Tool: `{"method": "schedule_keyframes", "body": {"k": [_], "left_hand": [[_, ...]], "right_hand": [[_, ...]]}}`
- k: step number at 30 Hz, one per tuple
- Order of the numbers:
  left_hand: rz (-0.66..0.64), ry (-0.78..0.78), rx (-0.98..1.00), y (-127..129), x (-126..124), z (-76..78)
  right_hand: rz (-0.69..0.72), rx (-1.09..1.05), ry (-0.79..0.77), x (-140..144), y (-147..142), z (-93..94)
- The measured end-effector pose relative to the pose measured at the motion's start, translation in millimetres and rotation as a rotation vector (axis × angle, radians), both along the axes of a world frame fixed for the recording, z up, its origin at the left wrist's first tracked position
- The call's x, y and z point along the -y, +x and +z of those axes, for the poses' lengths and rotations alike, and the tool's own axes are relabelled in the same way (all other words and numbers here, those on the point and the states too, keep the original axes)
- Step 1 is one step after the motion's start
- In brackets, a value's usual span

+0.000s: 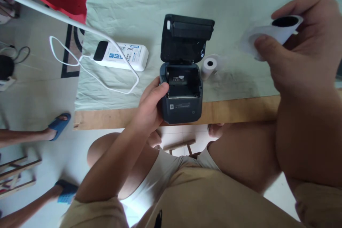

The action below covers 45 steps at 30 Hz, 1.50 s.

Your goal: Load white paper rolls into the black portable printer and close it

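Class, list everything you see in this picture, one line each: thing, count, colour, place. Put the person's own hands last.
label printer: one, dark grey, lid open, at table edge
paper roll: one, white, raised at right
second paper roll: one, white, on cloth right of printer
power bank: one, white, left of printer
cable: one, white, looped by power bank
cloth: one, pale green, over table
slippers: two, blue, another person's feet, floor left
left hand: grips printer's left side
right hand: holds raised roll

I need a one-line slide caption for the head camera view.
Left hand steadies an open printer at the table edge; right hand holds a paper roll.
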<state>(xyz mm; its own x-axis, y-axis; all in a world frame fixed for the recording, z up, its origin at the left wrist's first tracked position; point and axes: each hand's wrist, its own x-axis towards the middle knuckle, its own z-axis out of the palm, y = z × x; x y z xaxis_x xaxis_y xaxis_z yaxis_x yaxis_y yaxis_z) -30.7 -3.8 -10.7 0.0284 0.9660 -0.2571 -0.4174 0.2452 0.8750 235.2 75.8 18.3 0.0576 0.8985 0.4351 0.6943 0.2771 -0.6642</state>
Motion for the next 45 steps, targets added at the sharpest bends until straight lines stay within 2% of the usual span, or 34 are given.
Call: {"method": "schedule_keyframes", "body": {"k": [5,10,15,18,26,35,45], "left_hand": [[0.017,-0.016,0.003,-1,-1,-1.4],[0.023,-0.016,0.001,0,0,0.6],[0.039,-0.011,0.006,1,-1,0.9],[0.048,-0.019,-0.001,1,-2,0.8],[0.007,0.001,0.018,0,0,-1.3],[-0.01,-0.013,0.068,1,-3,-1.3],[-0.001,-0.006,0.037,0,-1,-3.4]], "right_hand": [[0.007,0.112,0.038,-8,7,-9.1],[0.064,0.156,-0.107,-12,4,-18.8],[0.151,0.174,-0.103,-15,4,-26.2],[0.153,0.181,-0.113,-16,4,-26.1],[0.04,0.186,-0.156,-8,3,-21.7],[0.045,0.227,-0.251,-9,0,-19.2],[0.093,0.237,-0.15,-9,1,-19.6]]}}
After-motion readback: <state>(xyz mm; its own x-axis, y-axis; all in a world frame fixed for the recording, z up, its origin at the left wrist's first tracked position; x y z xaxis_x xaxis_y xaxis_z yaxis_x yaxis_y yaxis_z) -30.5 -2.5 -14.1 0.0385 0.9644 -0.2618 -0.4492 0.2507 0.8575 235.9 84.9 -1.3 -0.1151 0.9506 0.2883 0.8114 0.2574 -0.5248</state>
